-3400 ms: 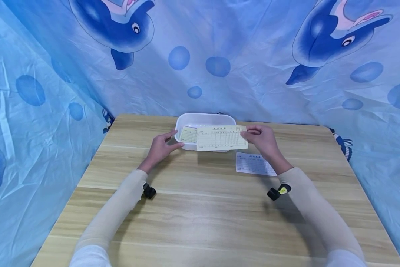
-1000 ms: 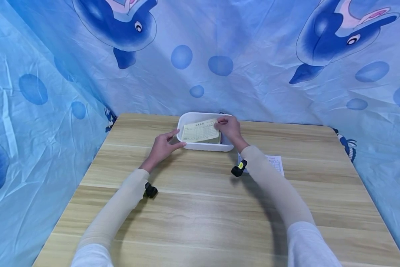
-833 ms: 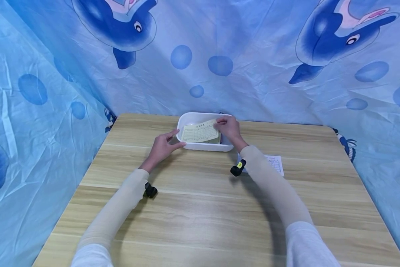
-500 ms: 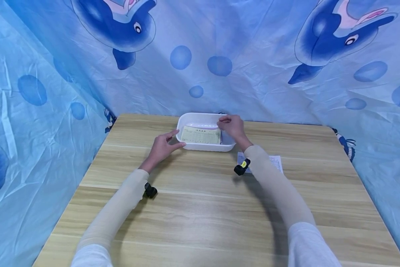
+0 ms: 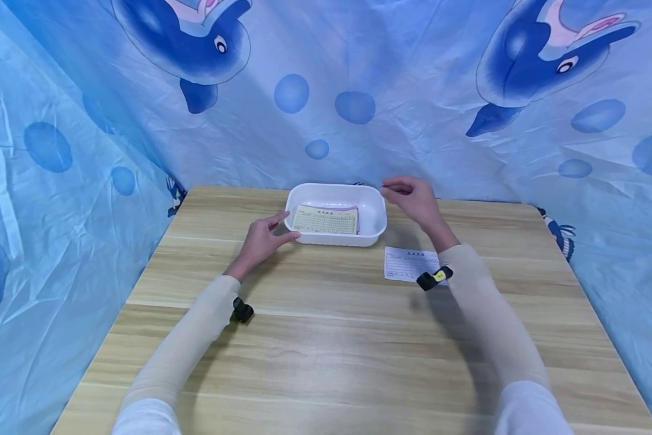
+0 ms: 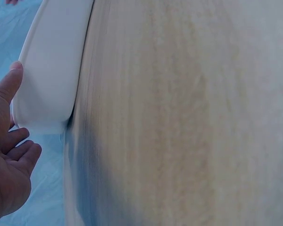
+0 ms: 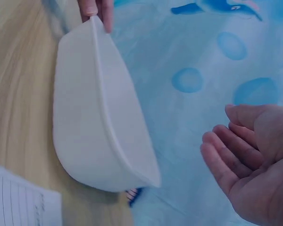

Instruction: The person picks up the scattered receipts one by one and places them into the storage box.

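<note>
A white plastic tub (image 5: 370, 240) stands near the back edge of the table. My left hand (image 5: 259, 243) holds its left end, thumb on the near wall and index finger at the end rim; in the left wrist view the other fingers (image 6: 24, 153) curl loosely beside it. Inside lie printed paper slips, a pale yellow-green slip (image 5: 326, 222) on top and a purple edge showing beneath. My right hand (image 5: 417, 199) hovers in the air just right of the tub, loosely curled and holding nothing. Below it on the table is a white printed slip (image 5: 407, 264), partly covered by the wrist camera.
The wood-grain table (image 5: 315, 350) fills the foreground. Right behind its back edge hangs a blue curtain (image 5: 440, 121) with dolphins and bubbles, which also runs down both sides.
The right hand lowered the yellow-green slip into the tub, let it go and moved right, away from the tub. My left hand keeps its place at the tub's left end.
</note>
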Action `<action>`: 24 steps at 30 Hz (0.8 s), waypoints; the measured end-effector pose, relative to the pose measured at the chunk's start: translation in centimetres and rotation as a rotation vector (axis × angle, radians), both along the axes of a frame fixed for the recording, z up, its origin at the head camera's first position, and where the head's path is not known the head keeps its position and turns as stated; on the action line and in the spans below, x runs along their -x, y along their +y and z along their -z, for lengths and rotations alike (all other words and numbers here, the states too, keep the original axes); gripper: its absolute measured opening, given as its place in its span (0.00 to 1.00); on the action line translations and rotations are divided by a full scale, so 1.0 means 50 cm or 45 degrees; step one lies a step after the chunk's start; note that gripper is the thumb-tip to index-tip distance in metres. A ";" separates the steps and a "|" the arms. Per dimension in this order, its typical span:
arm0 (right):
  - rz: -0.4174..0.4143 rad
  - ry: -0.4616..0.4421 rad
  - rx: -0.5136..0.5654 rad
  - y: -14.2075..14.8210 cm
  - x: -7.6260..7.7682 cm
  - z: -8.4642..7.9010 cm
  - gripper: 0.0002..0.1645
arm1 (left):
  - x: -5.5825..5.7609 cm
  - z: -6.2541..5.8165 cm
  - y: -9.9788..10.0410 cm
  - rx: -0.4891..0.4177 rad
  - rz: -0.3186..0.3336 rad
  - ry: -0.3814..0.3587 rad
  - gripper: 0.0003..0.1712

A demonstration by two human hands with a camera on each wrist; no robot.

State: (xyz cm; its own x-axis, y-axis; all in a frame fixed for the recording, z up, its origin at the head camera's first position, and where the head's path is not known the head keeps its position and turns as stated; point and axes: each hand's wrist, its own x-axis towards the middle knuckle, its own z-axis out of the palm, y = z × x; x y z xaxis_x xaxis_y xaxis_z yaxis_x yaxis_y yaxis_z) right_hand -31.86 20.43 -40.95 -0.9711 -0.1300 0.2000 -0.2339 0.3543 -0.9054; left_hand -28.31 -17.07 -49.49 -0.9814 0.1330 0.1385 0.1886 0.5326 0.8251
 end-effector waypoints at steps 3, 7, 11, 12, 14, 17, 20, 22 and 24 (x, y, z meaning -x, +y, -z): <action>0.002 0.040 -0.080 0.028 -0.022 -0.009 0.23 | 0.000 0.001 -0.001 0.002 -0.001 -0.002 0.47; 0.017 0.067 -0.156 0.065 -0.048 -0.010 0.23 | 0.000 0.001 -0.004 0.002 -0.003 -0.003 0.47; 0.036 0.059 -0.211 0.103 -0.074 0.001 0.21 | 0.001 0.002 -0.004 0.007 -0.002 -0.004 0.48; 0.043 0.057 -0.235 0.113 -0.081 0.006 0.22 | 0.001 0.002 -0.004 0.007 -0.002 -0.003 0.48; 0.063 0.044 -0.286 0.133 -0.096 0.016 0.21 | 0.002 0.003 -0.004 0.009 -0.001 0.000 0.48; 0.082 0.038 -0.376 0.167 -0.117 0.038 0.23 | 0.002 0.003 -0.004 0.011 -0.004 -0.003 0.48; 0.116 0.024 -0.435 0.200 -0.135 0.060 0.24 | 0.001 0.001 -0.003 0.008 -0.007 -0.014 0.48; 0.142 0.012 -0.460 0.221 -0.146 0.075 0.25 | 0.001 0.000 -0.001 0.006 -0.007 -0.019 0.48; 0.162 0.003 -0.476 0.239 -0.155 0.088 0.25 | 0.001 -0.001 0.000 0.004 -0.007 -0.021 0.48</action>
State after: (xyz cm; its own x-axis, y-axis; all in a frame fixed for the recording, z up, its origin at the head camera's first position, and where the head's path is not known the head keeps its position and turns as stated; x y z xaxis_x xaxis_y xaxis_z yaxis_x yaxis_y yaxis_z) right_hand -24.08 32.37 -45.33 -0.9837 -0.0730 0.1642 -0.1690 0.6859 -0.7078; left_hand -28.35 -17.06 -49.45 -0.9843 0.1276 0.1217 0.1717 0.5361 0.8265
